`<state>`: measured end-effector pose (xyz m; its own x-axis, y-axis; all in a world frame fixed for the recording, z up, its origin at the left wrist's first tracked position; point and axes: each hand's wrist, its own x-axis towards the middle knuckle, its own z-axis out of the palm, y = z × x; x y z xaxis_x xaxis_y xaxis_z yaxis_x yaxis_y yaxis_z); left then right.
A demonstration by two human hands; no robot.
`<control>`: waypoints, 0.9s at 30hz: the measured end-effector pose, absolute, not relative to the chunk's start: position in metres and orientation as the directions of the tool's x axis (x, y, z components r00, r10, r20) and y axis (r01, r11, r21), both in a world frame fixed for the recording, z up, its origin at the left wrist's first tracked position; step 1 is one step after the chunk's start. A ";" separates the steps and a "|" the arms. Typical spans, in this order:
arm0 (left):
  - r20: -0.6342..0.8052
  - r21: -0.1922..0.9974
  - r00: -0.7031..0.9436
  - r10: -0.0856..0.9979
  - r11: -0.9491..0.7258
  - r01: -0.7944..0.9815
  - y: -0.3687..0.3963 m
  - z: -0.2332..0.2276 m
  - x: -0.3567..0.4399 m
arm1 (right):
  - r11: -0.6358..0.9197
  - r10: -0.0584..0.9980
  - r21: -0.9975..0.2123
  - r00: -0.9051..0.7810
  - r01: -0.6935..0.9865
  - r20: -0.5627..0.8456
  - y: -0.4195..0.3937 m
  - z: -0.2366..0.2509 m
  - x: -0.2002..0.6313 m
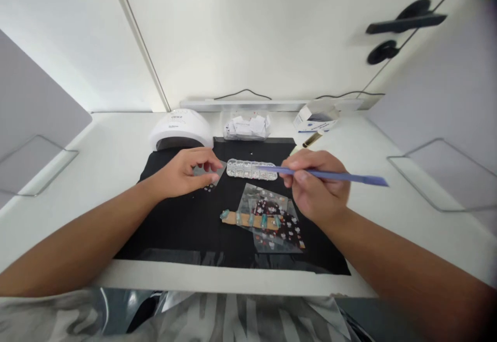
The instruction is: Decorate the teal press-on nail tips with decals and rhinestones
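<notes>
My right hand (316, 184) grips a slim purple stick-shaped tool (337, 176) in a pinch. Its thin front end reaches over a clear compartment case (240, 168) holding small shiny pieces; whether it touches them I cannot tell. My left hand (194, 173) hovers at or rests on a clear sheet (220, 172) left of the case, thumb and fingers curved with a gap between them. Some tiny pale pieces (208, 188) lie below it. Nearer to me, a wooden stick (232, 218) carrying several teal nail tips (264, 221) lies across clear patterned packets (277, 238).
Everything is on a black mat (182, 233) over a white table (174, 276). Behind stand a white nail lamp (180, 124), a clear container of white papers (247, 126) and an opened small box (316, 117). A gold-and-dark tube (312, 138) lies beyond my right hand.
</notes>
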<state>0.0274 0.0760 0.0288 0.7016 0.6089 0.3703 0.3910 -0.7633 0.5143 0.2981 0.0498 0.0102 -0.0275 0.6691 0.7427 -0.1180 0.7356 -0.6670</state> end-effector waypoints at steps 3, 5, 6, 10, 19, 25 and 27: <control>0.284 0.637 0.775 0.565 -0.715 0.288 0.055 0.028 0.021 | 0.698 0.644 -0.666 -0.175 -0.263 0.744 0.024 0.003 0.300; 0.217 0.685 0.816 0.535 -0.680 0.263 0.046 0.019 0.021 | 0.679 0.632 -0.668 -0.220 -0.305 0.743 0.018 -0.006 0.300; 0.188 0.700 0.832 0.522 -0.665 0.260 0.043 0.014 0.022 | 0.670 0.633 -0.674 -0.236 -0.312 0.738 0.017 -0.010 0.300; 0.147 0.728 0.860 0.490 -0.641 0.241 0.044 -0.003 0.030 | 0.656 0.621 -0.698 -0.321 -0.287 0.715 0.020 -0.015 0.300; 0.136 0.693 0.816 0.562 -0.642 0.327 0.037 -0.006 0.042 | 0.780 0.501 -0.625 -0.557 -0.041 0.662 0.022 0.004 0.304; 0.197 0.660 0.786 0.586 -0.672 0.336 0.034 -0.010 0.046 | 0.793 0.464 -0.609 -0.628 -0.020 0.625 0.022 0.003 0.301; 0.202 0.638 0.783 0.588 -0.686 0.350 0.033 -0.010 0.047 | 0.798 0.443 -0.601 -0.646 -0.031 0.622 0.024 0.002 0.300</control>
<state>0.0468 0.0329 -0.0095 0.7832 0.5880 0.2020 0.3502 -0.6856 0.6382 0.2999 0.0237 0.0023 -0.6459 0.4428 0.6218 -0.0314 0.7985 -0.6012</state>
